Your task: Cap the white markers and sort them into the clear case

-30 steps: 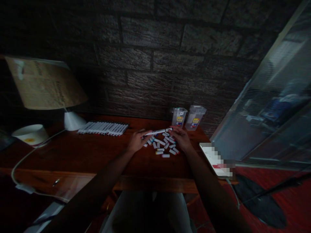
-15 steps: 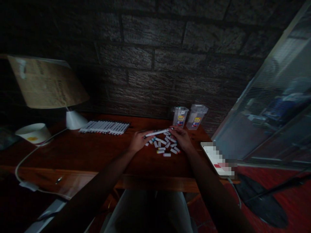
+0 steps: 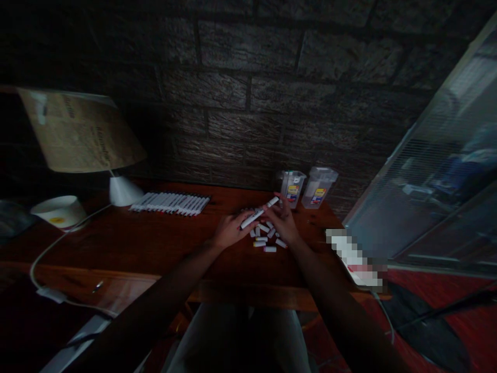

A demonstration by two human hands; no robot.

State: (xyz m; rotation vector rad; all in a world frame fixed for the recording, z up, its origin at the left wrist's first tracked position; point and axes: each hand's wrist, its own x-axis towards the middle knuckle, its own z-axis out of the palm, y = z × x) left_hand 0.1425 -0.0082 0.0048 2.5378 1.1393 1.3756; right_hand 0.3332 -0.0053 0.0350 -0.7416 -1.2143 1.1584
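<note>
A white marker (image 3: 257, 214) with dark print slants up to the right above the table, its capped end highest. My left hand (image 3: 232, 228) is closed around its lower end, fingers wrapped on the barrel. My right hand (image 3: 285, 221) has its thumb and fingers at the marker's upper part, near the seam of the cap (image 3: 273, 201). Beneath both hands lie several loose white marker caps (image 3: 269, 249) with coloured ends, partly hidden by the fingers. To the left, a row of white markers (image 3: 171, 203) lies side by side.
Two clear plastic containers (image 3: 319, 187) with yellow labels stand at the back right. A lamp (image 3: 120, 189), a white bowl-like cup (image 3: 58, 211) and a cable (image 3: 39, 254) are at the left. A pale flat object (image 3: 355, 259), partly pixelated, lies at the right edge of the wooden table (image 3: 155, 243).
The marker has turned from nearly level to a steeper slant, its right end rising. My right fingers have shifted along it and spread somewhat. The whole view has moved slightly.
</note>
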